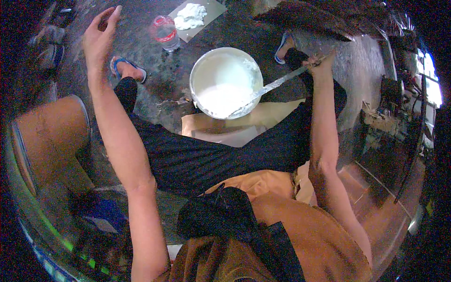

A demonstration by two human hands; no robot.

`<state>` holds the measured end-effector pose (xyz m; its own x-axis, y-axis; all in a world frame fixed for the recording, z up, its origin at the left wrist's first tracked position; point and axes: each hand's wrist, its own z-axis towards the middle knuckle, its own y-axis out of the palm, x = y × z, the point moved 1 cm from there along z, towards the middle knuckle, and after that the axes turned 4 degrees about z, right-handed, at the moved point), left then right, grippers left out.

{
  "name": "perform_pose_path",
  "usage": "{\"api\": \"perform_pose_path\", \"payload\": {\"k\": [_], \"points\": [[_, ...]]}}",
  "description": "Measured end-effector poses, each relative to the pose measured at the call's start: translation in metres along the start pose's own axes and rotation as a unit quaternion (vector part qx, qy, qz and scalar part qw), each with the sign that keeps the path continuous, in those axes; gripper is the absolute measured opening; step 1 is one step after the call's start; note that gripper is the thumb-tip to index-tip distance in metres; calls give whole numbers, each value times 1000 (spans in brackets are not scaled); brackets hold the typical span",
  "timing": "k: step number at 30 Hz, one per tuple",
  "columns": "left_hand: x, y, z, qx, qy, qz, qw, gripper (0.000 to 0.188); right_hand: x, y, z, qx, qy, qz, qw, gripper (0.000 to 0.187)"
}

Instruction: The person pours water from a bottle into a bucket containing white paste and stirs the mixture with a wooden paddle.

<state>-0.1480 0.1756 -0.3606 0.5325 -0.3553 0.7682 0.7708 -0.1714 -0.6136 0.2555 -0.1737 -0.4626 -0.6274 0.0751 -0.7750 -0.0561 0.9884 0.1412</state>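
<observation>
Between my legs stands a round white bucket (193,82), with white paste (221,98) lying in it. My right hand (322,62) is closed around the upper end of a long flat stirring stick (284,81) smeared with white. The stick slants down over the bucket's right side, and its lower end rests in the paste. My left hand (99,40) is raised at the far left, its fingers curved and apart, holding nothing. Nearest to that hand is a clear plastic bottle (170,43) with a red label.
Beyond the bottle, a white lump (190,17) sits on a flat sheet (213,10). Tan cardboard (199,124) lies under and in front of the bucket. A brown drum-like container (54,134) stands at left. My sandalled feet (129,70) flank the bucket on the dark floor.
</observation>
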Motion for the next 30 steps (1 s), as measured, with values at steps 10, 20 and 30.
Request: {"api": "perform_pose_path", "payload": {"k": [10,20,30], "points": [[8,5,0,10,4,-22,1000,43,4,-57,74,-6,19,75,997,79],[1,-9,-12,56,25,58,996,46,-50,-14,39,24,-48,127,990,64],[31,-34,-3,90,-26,-2,996,45,-118,149,-75,-44,-312,284,906,57]]}}
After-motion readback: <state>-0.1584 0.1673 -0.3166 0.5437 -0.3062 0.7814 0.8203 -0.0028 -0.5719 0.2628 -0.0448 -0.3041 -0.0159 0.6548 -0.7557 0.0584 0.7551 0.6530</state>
